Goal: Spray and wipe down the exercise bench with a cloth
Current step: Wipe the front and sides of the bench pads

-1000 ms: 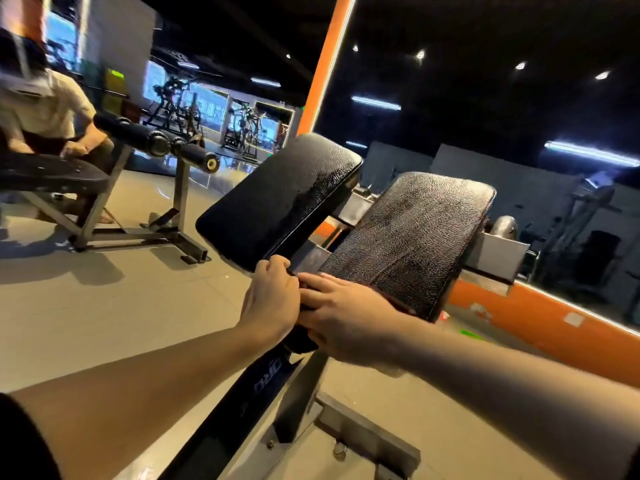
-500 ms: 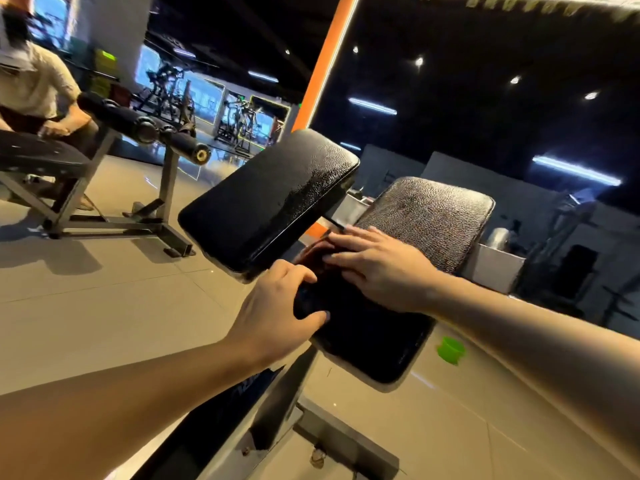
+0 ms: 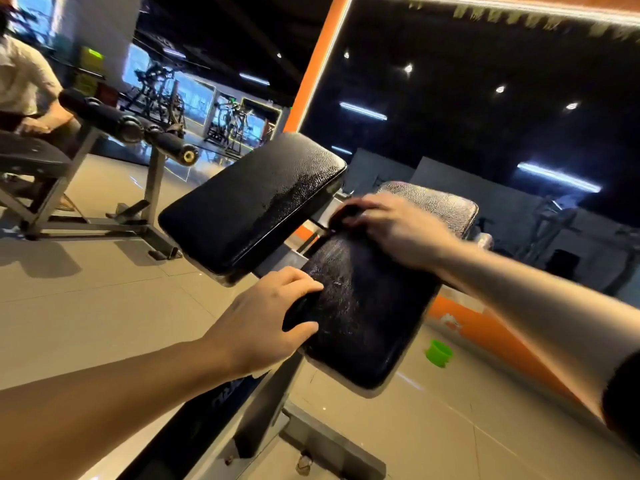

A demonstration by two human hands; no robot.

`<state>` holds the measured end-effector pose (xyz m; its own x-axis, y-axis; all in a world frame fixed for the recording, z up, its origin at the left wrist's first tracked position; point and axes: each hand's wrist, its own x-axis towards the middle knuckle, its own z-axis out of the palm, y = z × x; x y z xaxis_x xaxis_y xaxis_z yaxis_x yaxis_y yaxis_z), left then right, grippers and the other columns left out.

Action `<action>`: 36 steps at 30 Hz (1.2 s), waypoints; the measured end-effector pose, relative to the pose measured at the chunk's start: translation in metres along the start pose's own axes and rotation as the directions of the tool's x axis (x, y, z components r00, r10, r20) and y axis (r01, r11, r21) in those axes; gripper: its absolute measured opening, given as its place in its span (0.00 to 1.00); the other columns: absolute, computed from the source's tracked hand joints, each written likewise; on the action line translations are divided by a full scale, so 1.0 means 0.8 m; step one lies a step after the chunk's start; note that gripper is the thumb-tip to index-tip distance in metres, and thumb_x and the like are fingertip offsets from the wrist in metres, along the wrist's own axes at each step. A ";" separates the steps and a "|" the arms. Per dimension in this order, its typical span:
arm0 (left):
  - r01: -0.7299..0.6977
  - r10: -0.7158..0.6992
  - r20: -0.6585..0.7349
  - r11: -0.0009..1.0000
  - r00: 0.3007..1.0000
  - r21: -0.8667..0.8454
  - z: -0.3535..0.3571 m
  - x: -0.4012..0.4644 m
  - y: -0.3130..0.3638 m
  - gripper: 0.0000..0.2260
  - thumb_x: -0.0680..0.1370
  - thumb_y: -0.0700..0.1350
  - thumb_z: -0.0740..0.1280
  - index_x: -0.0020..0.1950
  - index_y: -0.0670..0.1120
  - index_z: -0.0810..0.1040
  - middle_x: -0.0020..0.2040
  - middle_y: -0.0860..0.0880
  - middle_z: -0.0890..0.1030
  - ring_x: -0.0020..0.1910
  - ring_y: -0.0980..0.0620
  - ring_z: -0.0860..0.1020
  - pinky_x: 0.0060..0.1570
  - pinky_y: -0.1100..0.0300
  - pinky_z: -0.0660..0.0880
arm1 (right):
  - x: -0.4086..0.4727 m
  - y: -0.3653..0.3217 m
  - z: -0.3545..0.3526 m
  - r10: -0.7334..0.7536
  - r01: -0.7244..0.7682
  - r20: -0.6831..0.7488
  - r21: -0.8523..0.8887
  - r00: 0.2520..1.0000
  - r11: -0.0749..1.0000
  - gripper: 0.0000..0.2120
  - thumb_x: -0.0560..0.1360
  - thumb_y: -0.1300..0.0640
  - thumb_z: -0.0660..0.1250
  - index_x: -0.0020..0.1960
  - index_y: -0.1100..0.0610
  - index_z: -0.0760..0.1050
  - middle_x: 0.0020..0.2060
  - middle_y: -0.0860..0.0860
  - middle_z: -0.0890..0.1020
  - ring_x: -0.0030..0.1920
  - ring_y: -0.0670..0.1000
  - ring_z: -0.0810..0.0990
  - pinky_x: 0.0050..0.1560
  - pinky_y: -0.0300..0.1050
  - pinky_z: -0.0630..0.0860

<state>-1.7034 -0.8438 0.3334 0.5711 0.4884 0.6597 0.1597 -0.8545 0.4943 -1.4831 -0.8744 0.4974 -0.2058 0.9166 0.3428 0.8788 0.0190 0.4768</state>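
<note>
The right-hand black pad of the exercise bench is streaked with wet smears. A dark cloth is pressed near its far end by the right hand, fingers blurred. Its near left edge is gripped by the left hand. The left-hand pad stands just beside.

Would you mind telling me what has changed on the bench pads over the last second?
The right hand slid a dark cloth from the right pad's near end up toward its far end. The left hand stayed gripping that pad's near left edge. The left pad is untouched.
</note>
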 end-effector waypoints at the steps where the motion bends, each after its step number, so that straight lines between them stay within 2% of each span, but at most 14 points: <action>1: -0.003 0.003 0.005 1.000 1.000 -0.001 -0.001 0.001 0.001 0.25 0.72 0.58 0.61 0.69 0.55 0.72 0.63 0.60 0.71 0.62 0.60 0.69 0.64 0.57 0.71 | 0.011 0.034 -0.008 0.160 -0.160 -0.007 -0.053 0.987 0.986 0.18 0.81 0.53 0.56 0.70 0.49 0.73 0.72 0.53 0.69 0.70 0.58 0.66 0.69 0.47 0.61; 3: -0.004 0.004 -0.002 1.000 1.000 -0.006 -0.003 0.002 -0.001 0.25 0.72 0.58 0.62 0.68 0.54 0.73 0.63 0.59 0.72 0.62 0.59 0.70 0.64 0.55 0.71 | 0.024 0.067 -0.017 0.351 -0.351 -0.023 -0.122 0.936 0.928 0.19 0.82 0.54 0.56 0.71 0.50 0.71 0.73 0.55 0.67 0.69 0.60 0.66 0.69 0.49 0.61; 5: -0.008 0.008 0.000 1.000 1.000 -0.002 -0.003 0.002 -0.001 0.25 0.72 0.59 0.62 0.68 0.54 0.72 0.62 0.59 0.72 0.62 0.59 0.71 0.63 0.55 0.72 | 0.027 0.038 -0.010 0.295 -0.295 -0.020 -0.116 0.955 0.948 0.18 0.82 0.53 0.56 0.71 0.49 0.71 0.76 0.54 0.63 0.71 0.58 0.63 0.71 0.49 0.59; 7: -0.009 0.009 0.009 1.000 1.000 0.005 -0.002 0.000 -0.001 0.25 0.72 0.58 0.62 0.68 0.54 0.72 0.62 0.60 0.71 0.62 0.59 0.70 0.63 0.56 0.72 | 0.016 -0.029 0.005 0.070 -0.070 -0.011 -0.090 0.998 0.993 0.18 0.82 0.53 0.56 0.70 0.51 0.72 0.76 0.50 0.63 0.74 0.54 0.60 0.72 0.45 0.53; 10: -0.023 0.022 0.022 0.999 1.000 0.029 0.000 -0.002 -0.004 0.25 0.73 0.58 0.61 0.70 0.54 0.70 0.64 0.61 0.70 0.62 0.61 0.68 0.64 0.60 0.71 | -0.010 -0.087 0.021 -0.246 0.247 0.020 -0.098 0.969 0.964 0.18 0.82 0.54 0.56 0.69 0.54 0.73 0.73 0.51 0.69 0.75 0.53 0.61 0.72 0.40 0.47; 12: -0.038 0.037 0.025 0.998 0.999 0.044 0.001 -0.002 -0.005 0.26 0.73 0.59 0.59 0.70 0.55 0.70 0.64 0.61 0.69 0.62 0.63 0.67 0.63 0.65 0.69 | 0.002 -0.052 0.009 -0.152 0.153 0.012 -0.052 0.988 0.987 0.17 0.81 0.54 0.58 0.68 0.52 0.74 0.72 0.51 0.70 0.72 0.54 0.65 0.71 0.44 0.55; 14: -0.064 0.063 0.019 0.996 0.998 0.055 0.002 -0.002 -0.007 0.26 0.73 0.61 0.58 0.70 0.55 0.70 0.65 0.61 0.70 0.60 0.63 0.67 0.60 0.68 0.67 | 0.023 0.015 -0.007 0.104 -0.107 -0.034 -0.097 0.994 0.990 0.17 0.80 0.55 0.58 0.67 0.51 0.76 0.70 0.53 0.72 0.67 0.57 0.69 0.67 0.47 0.62; 17: -0.085 0.085 -0.005 0.995 0.996 0.053 0.003 -0.001 -0.011 0.29 0.72 0.65 0.54 0.69 0.55 0.71 0.63 0.61 0.70 0.59 0.63 0.68 0.59 0.67 0.68 | 0.038 0.064 -0.025 0.398 -0.399 -0.032 -0.137 0.917 0.907 0.17 0.81 0.54 0.57 0.67 0.52 0.74 0.68 0.57 0.73 0.65 0.60 0.72 0.63 0.49 0.67; 19: -0.095 0.096 -0.017 0.994 0.995 0.049 0.005 0.000 -0.012 0.29 0.71 0.65 0.53 0.68 0.55 0.71 0.62 0.62 0.70 0.60 0.62 0.69 0.59 0.64 0.71 | 0.038 0.041 -0.019 0.338 -0.340 -0.037 -0.117 0.940 0.933 0.17 0.81 0.54 0.57 0.68 0.53 0.74 0.70 0.57 0.71 0.67 0.60 0.70 0.66 0.49 0.65; 24: -0.088 0.089 -0.018 0.995 0.996 0.050 0.008 -0.005 -0.012 0.29 0.71 0.64 0.53 0.68 0.55 0.71 0.61 0.62 0.70 0.60 0.60 0.70 0.60 0.62 0.73 | 0.011 -0.035 0.007 -0.076 0.078 0.033 -0.068 0.997 0.995 0.18 0.82 0.53 0.56 0.71 0.51 0.71 0.74 0.49 0.67 0.75 0.51 0.61 0.73 0.41 0.52; 27: -0.108 0.109 -0.017 0.991 0.994 0.076 0.007 -0.005 -0.013 0.29 0.73 0.64 0.53 0.70 0.54 0.71 0.63 0.61 0.71 0.61 0.61 0.70 0.60 0.64 0.71 | 0.024 0.018 -0.013 0.104 -0.102 0.053 -0.028 0.993 0.994 0.17 0.80 0.54 0.60 0.67 0.45 0.75 0.72 0.48 0.68 0.69 0.54 0.69 0.68 0.47 0.65; 30: -0.118 0.119 -0.004 0.989 0.993 0.090 0.003 -0.005 -0.013 0.30 0.73 0.64 0.53 0.70 0.54 0.71 0.63 0.60 0.71 0.60 0.62 0.70 0.59 0.66 0.70 | 0.030 0.051 -0.024 0.329 -0.331 -0.030 -0.062 0.944 0.942 0.17 0.80 0.54 0.60 0.67 0.47 0.75 0.73 0.50 0.67 0.67 0.58 0.70 0.65 0.47 0.66; 33: -0.091 0.090 0.008 0.990 0.996 0.107 0.000 -0.004 -0.012 0.29 0.72 0.66 0.53 0.68 0.54 0.71 0.60 0.60 0.71 0.57 0.60 0.71 0.57 0.63 0.74 | 0.019 -0.014 -0.007 0.170 -0.171 -0.017 -0.039 0.985 0.985 0.16 0.80 0.54 0.59 0.66 0.50 0.76 0.72 0.50 0.69 0.71 0.54 0.66 0.68 0.44 0.62; 36: -0.047 0.067 -0.150 0.990 0.986 0.133 -0.006 -0.004 -0.009 0.13 0.74 0.57 0.64 0.53 0.52 0.72 0.49 0.55 0.73 0.46 0.56 0.73 0.47 0.57 0.75 | -0.024 -0.106 0.023 -0.158 0.157 0.023 0.024 0.987 0.987 0.18 0.79 0.53 0.55 0.62 0.56 0.79 0.67 0.55 0.75 0.69 0.57 0.70 0.72 0.49 0.61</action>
<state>-1.7100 -0.8381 0.3305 0.4530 0.4510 0.7690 0.2387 -0.8925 0.3828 -1.5459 -0.8864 0.4353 -0.3318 0.9112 0.2442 0.8456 0.1725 0.5052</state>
